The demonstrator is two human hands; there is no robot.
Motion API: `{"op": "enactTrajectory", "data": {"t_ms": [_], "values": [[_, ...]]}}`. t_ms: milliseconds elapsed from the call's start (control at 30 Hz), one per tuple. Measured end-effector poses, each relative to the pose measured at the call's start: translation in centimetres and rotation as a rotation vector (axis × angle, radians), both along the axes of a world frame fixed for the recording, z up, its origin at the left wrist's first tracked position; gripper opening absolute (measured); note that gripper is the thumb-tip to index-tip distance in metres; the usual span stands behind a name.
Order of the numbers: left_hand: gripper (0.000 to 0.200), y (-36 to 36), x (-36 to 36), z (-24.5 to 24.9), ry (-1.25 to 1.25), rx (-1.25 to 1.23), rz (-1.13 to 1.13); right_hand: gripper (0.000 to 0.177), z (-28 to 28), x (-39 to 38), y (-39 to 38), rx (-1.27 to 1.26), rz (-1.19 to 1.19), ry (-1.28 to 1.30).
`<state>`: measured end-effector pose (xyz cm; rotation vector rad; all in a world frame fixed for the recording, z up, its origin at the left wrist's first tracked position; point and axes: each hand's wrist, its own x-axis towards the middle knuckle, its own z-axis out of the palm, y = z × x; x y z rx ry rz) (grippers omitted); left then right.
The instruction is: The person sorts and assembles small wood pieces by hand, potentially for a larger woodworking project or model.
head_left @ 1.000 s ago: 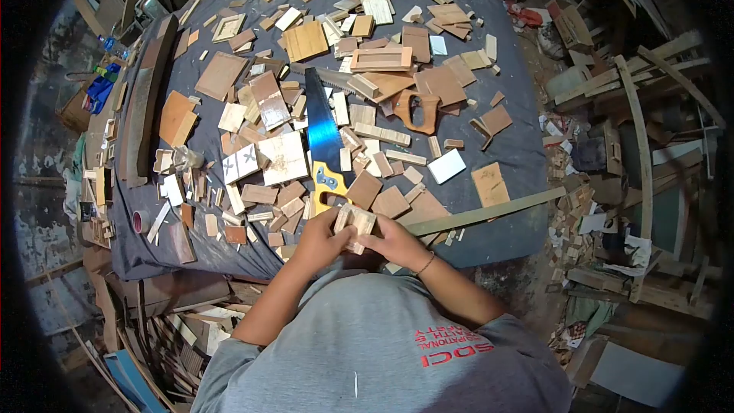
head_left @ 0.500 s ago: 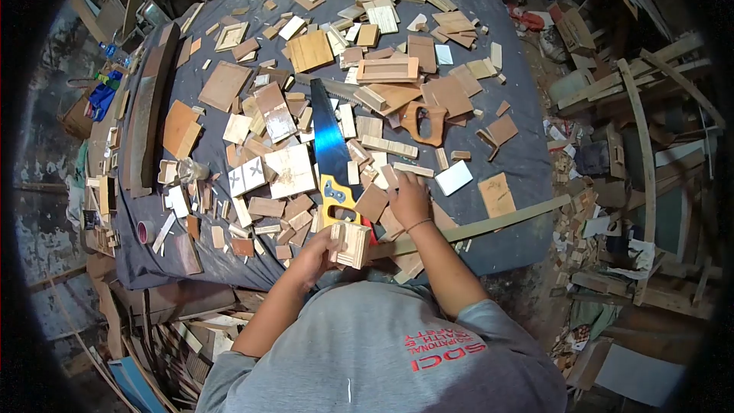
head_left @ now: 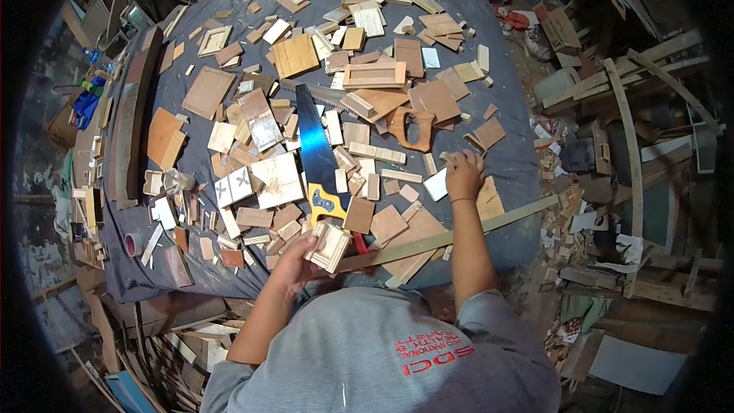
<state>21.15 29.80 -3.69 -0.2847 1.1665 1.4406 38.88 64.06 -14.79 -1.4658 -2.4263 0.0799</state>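
Observation:
My left hand (head_left: 297,264) is closed around a small layered wooden box (head_left: 330,248) at the table's near edge. My right hand (head_left: 464,176) is at the right of the table, beside a white tile (head_left: 436,184), with its fingers bent; a small wood piece seems to be at the fingertips, but what it holds is too small to make out. A saw with a yellow handle (head_left: 324,203) and a blue-black blade (head_left: 313,138) lies left of centre. Another saw's wooden handle (head_left: 413,128) rests above the tile. A long flat strip (head_left: 489,223) passes beneath my right forearm.
Many loose wood blocks and flat pieces cover the dark cloth (head_left: 505,107). Long dark boards (head_left: 134,122) lie along the left edge. A clear jar (head_left: 178,181) and a roll of tape (head_left: 134,244) stand at the left. Wood scraps and beams (head_left: 625,160) fill the right side.
My right hand has moved right, from the blocks near the middle to beside the white tile. The box in my left hand has tilted, and the view has shifted slightly.

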Motion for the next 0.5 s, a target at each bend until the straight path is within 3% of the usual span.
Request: {"op": "enactTrajectory", "data": {"t_ms": [100, 167, 233, 300, 367, 500], "values": [[0.039, 0.6, -0.3, -0.8, -0.017, 0.117, -0.029, 0.023, 3.6, -0.9, -1.0, -0.052, 0.092, 0.133], [0.032, 0.9, -0.2, -1.0, 0.012, 0.101, 0.006, 0.018, 5.7, -1.6, -3.3, -0.968, 0.033, 0.926], [0.024, 1.0, -0.1, -1.1, 0.143, 0.113, -0.07, 0.017, 11.8, -2.9, -8.6, -1.269, 0.201, 0.985], [0.018, 1.2, 0.2, -0.3, 0.158, 0.082, -0.099, 0.016, 15.1, -3.2, -12.1, -1.514, 0.295, 0.736], [0.018, 1.9, 1.0, 1.4, 0.2, 0.078, -0.104, 0.017, 12.4, -3.2, -14.9, -1.369, 0.491, 0.656], [0.019, 1.2, 1.9, 0.9, 0.317, 0.055, -0.148, 0.02, 13.5, -2.9, -16.7, -1.213, 0.484, 0.628]]}}
